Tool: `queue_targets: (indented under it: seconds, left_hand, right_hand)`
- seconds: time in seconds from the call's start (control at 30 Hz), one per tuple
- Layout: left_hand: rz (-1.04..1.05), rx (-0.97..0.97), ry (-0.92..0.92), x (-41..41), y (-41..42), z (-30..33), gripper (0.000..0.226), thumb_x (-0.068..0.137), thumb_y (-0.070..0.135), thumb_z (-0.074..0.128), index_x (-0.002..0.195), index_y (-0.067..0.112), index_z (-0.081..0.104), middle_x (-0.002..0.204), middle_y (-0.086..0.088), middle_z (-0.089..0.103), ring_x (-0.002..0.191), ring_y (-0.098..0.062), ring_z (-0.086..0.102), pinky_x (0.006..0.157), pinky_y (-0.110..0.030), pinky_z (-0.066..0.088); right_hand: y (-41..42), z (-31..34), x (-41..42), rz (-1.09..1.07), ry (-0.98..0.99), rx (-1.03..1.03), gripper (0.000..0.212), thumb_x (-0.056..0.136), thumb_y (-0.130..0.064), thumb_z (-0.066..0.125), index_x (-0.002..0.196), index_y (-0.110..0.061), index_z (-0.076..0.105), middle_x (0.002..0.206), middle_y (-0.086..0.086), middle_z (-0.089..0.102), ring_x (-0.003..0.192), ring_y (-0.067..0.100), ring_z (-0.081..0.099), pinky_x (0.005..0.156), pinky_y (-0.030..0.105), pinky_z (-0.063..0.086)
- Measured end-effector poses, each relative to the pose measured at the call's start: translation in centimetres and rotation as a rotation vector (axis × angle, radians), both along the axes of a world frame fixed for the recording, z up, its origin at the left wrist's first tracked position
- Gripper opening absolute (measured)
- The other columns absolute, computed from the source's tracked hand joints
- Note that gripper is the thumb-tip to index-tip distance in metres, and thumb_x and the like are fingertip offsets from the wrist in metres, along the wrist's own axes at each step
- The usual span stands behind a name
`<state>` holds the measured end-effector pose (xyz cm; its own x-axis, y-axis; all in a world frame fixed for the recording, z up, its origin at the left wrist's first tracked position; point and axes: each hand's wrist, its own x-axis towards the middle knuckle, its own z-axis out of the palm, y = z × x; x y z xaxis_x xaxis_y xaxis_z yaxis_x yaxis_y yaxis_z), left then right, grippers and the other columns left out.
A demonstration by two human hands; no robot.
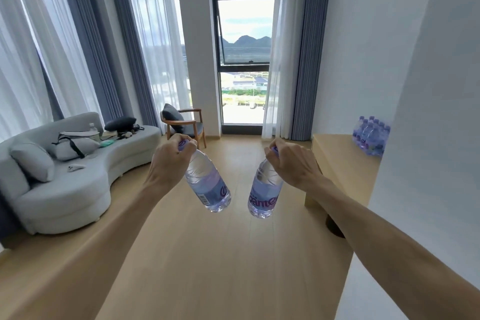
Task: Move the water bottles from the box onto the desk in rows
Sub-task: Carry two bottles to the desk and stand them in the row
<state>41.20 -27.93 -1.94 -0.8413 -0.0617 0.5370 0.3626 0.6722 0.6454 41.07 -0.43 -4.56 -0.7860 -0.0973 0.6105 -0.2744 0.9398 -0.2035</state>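
My left hand (172,157) grips the purple cap end of a clear water bottle (207,184) with a purple label, which hangs tilted over the wooden floor. My right hand (292,161) grips the cap end of a second water bottle (265,189) in the same way, its base leaning toward the first. The two bottles are apart, held out in front of me in mid-air. On the light wooden desk (340,158) at the right, several more bottles (370,135) stand grouped against the wall. The box is out of view.
A grey curved sofa (78,184) with cushions and bags fills the left side. A wooden armchair (184,122) stands by the tall window. A white wall corner (428,138) juts in at the right and hides part of the desk. Wooden floor lies ahead.
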Motion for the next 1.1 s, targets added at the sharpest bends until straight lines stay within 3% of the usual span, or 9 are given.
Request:
queue_targets:
  seconds: [0.17, 0.3, 0.47, 0.67, 0.83, 1.0, 1.1]
  left_hand:
    - [-0.058, -0.017, 0.008, -10.8, 2.4, 0.7, 0.021, 0.097, 0.032, 0.048, 0.096, 0.015, 0.06, 0.071, 0.003, 0.057, 0.066, -0.01, 0.052, 0.056, -0.026, 0.041]
    - [-0.106, -0.032, 0.013, -18.4, 5.9, 0.6, 0.018, 0.098, 0.028, 0.049, 0.094, 0.013, 0.058, 0.068, 0.006, 0.053, 0.062, -0.009, 0.049, 0.052, -0.015, 0.033]
    - [-0.189, -0.03, 0.012, -27.6, 10.9, -0.8, 0.018, 0.099, 0.025, 0.049, 0.097, 0.01, 0.059, 0.077, -0.004, 0.056, 0.066, -0.012, 0.048, 0.055, -0.016, 0.034]
    - [-0.246, -0.043, -0.004, -40.2, 18.5, -2.3, 0.022, 0.099, 0.025, 0.05, 0.098, 0.005, 0.06, 0.074, -0.008, 0.058, 0.07, -0.025, 0.054, 0.057, -0.027, 0.041]
    - [-0.265, -0.047, 0.02, -49.1, 24.1, -3.2, 0.014, 0.099, 0.024, 0.051, 0.096, 0.011, 0.057, 0.075, -0.003, 0.056, 0.069, -0.017, 0.051, 0.056, -0.024, 0.04]
    - [-0.292, -0.045, 0.009, -56.7, 30.0, -4.0, 0.013, 0.098, 0.026, 0.05, 0.094, 0.016, 0.057, 0.071, 0.004, 0.054, 0.066, -0.01, 0.049, 0.054, -0.024, 0.039]
    - [-0.354, -0.01, -0.042, -60.8, 33.8, -4.9, 0.015, 0.098, 0.028, 0.051, 0.094, 0.016, 0.059, 0.077, 0.0, 0.059, 0.07, -0.013, 0.052, 0.059, -0.028, 0.041]
  right_hand:
    - [2.8, -0.4, -8.7, -0.076, 0.016, -0.064, 0.027, 0.101, -0.038, 0.04, 0.089, -0.018, 0.053, 0.07, -0.005, 0.054, 0.05, 0.006, 0.041, 0.046, 0.021, 0.026]
    - [6.0, -1.0, -15.1, -0.174, 0.008, -0.065, 0.032, 0.101, -0.04, 0.039, 0.091, -0.016, 0.056, 0.069, -0.004, 0.054, 0.053, 0.012, 0.045, 0.046, 0.02, 0.024]
    - [11.1, -2.5, -23.2, -0.243, -0.048, -0.108, 0.028, 0.101, -0.037, 0.04, 0.092, -0.015, 0.056, 0.07, 0.001, 0.062, 0.057, 0.019, 0.055, 0.051, 0.029, 0.04]
    - [18.6, -3.9, -34.1, -0.291, -0.067, -0.131, 0.031, 0.101, -0.04, 0.038, 0.097, -0.015, 0.056, 0.073, 0.002, 0.064, 0.057, 0.019, 0.052, 0.056, 0.03, 0.04]
    - [25.0, -3.9, -41.7, -0.313, -0.095, -0.138, 0.035, 0.101, -0.042, 0.036, 0.101, -0.014, 0.057, 0.079, 0.002, 0.067, 0.062, 0.019, 0.06, 0.06, 0.036, 0.053]
    - [30.9, -4.5, -47.1, -0.374, -0.124, -0.143, 0.035, 0.101, -0.041, 0.035, 0.103, -0.013, 0.057, 0.083, 0.004, 0.068, 0.064, 0.02, 0.062, 0.061, 0.038, 0.055]
    - [34.3, -5.0, -49.8, -0.414, -0.15, -0.161, 0.035, 0.101, -0.041, 0.036, 0.104, -0.013, 0.057, 0.085, 0.004, 0.068, 0.069, 0.021, 0.064, 0.064, 0.04, 0.056]
